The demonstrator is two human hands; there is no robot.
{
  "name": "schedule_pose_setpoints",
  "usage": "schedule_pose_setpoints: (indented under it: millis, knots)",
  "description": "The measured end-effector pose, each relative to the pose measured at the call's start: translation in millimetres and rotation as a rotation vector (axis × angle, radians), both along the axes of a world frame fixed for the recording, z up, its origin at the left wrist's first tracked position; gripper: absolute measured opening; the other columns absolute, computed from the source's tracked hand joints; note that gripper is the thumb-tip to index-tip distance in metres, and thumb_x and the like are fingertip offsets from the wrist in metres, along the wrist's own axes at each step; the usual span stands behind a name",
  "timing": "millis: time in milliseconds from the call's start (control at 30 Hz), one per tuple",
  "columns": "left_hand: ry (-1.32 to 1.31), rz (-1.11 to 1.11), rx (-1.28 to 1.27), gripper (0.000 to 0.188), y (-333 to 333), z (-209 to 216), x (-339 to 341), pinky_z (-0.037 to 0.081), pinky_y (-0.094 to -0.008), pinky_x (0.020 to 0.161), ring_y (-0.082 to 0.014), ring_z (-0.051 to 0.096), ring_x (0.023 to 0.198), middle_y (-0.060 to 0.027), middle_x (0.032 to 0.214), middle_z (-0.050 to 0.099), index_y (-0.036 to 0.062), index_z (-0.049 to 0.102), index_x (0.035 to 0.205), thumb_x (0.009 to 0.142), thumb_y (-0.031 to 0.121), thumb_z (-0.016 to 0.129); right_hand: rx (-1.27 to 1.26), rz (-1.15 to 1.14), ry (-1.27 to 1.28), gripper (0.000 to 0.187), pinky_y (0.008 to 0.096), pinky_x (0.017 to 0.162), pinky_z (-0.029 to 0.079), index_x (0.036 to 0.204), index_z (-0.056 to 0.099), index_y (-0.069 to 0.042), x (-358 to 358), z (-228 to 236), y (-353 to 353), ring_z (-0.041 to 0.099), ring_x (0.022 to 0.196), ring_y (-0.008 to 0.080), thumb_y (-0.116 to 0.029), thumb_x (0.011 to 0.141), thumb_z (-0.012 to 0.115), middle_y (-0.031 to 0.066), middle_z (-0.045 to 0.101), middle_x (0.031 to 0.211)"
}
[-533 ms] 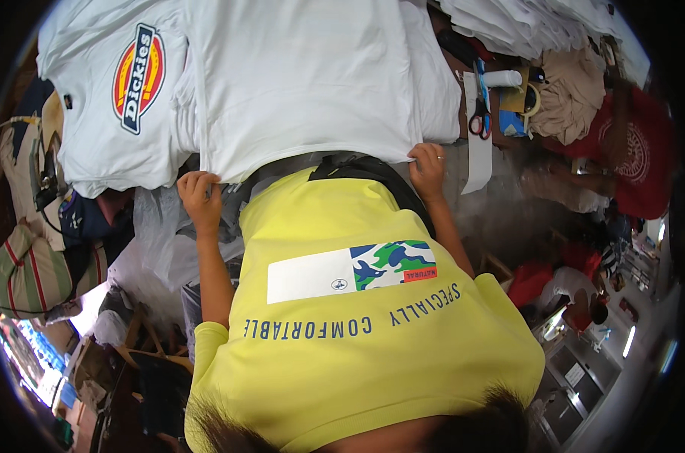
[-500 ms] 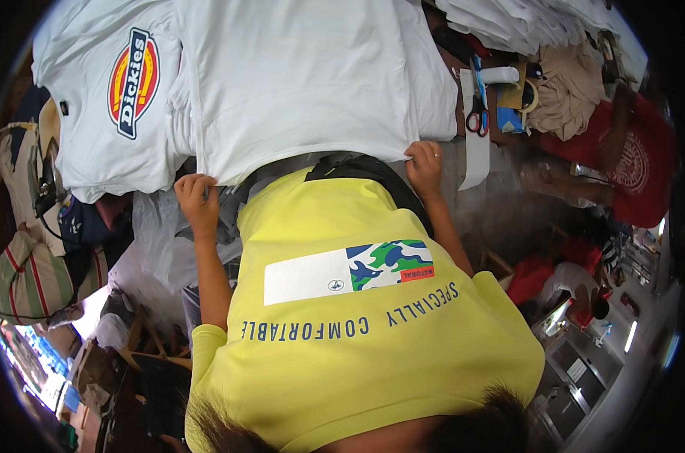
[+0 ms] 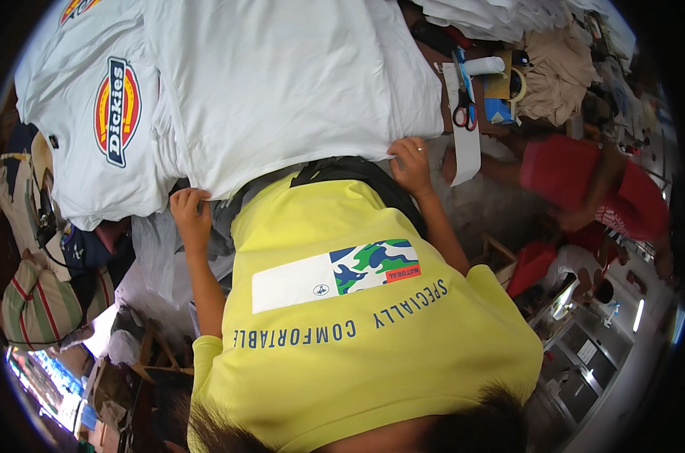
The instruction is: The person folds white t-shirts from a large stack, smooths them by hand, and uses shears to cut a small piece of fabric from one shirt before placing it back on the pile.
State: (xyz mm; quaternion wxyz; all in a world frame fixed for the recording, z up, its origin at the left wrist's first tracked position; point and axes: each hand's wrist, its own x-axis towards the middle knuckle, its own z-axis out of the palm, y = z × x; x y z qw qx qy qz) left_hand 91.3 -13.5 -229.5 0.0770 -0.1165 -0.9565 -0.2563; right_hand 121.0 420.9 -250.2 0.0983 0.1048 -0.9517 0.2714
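A white T-shirt [image 3: 274, 83] lies spread out in front of me, its near edge running close along my waist. My left hand [image 3: 190, 211] pinches that edge at its left corner. At the right corner, my right hand [image 3: 411, 162], with a ring on one finger, grips the same edge. To the left lies a stack of white T-shirts [image 3: 78, 174], the top one bearing a red, yellow and dark blue printed logo. More white fabric shows beneath the spread shirt at its right side.
Right of the shirts lie scissors [image 3: 464, 113], a long white paper strip [image 3: 467, 155], a white roll [image 3: 484, 66] and a tape roll [image 3: 517, 84]. Beige cloth [image 3: 561, 75] is heaped beyond. A person in red [image 3: 599, 181] is at the right. A striped bag [image 3: 36, 306] sits at the left.
The whole view has shifted and tilted slightly, with the shirts appearing further left. Both hands keep their hold on the shirt's near edge. The person in red has moved nearer on the right.
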Motion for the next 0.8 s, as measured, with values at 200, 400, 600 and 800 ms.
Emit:
schedule_pose_setpoints:
  millis: [200,400,600,800]
  knots:
    - [-0.118,0.177,0.258,0.013,-18.1,5.1,-55.8,0.041,-0.027,0.065,-0.0208,0.053,0.076,-0.0075,0.084,0.059,0.0018,0.058,0.087,0.074,-0.001,0.055,-0.846,-0.249,-0.334,0.018,0.0242,0.072,0.044,0.096,0.059,0.0,-29.1,22.5,28.0,0.057,0.078,0.0107,-0.014,0.086,0.055,0.0055,0.063,0.082]
    - [-0.052,0.408,0.177,0.047,10.6,1.5,-171.9,0.044,-0.0265,0.069,-0.0173,0.057,0.078,-0.0143,0.094,0.06,0.0038,0.041,0.123,0.082,0.019,0.06,-0.184,-0.337,-0.064,0.03,0.0287,0.068,0.045,0.092,0.059,-0.002,-114.6,7.5,7.2,0.059,0.072,0.021,-0.027,0.078,0.065,0.011,0.062,0.08]
    - [-0.15,0.314,0.773,0.065,30.8,23.3,-184.9,0.044,-0.0275,0.074,-0.0222,0.055,0.084,-0.0155,0.099,0.054,0.0037,0.031,0.129,0.075,0.016,0.067,-0.274,-0.305,-0.351,0.033,0.033,0.061,0.043,0.084,0.055,0.0,-123.9,14.0,13.2,0.056,0.066,0.0217,-0.025,0.07,0.07,0.0121,0.058,0.071]
    - [-0.487,0.294,0.868,0.068,5.4,61.6,-76.6,0.044,-0.0289,0.08,-0.0218,0.053,0.097,-0.0153,0.11,0.052,0.0016,0.026,0.132,0.076,0.005,0.063,-0.683,-0.166,-0.783,0.023,0.021,0.052,0.04,0.086,0.058,-0.003,-35.8,37.5,43.5,0.051,0.057,0.0077,-0.021,0.077,0.066,0.003,0.057,0.068]
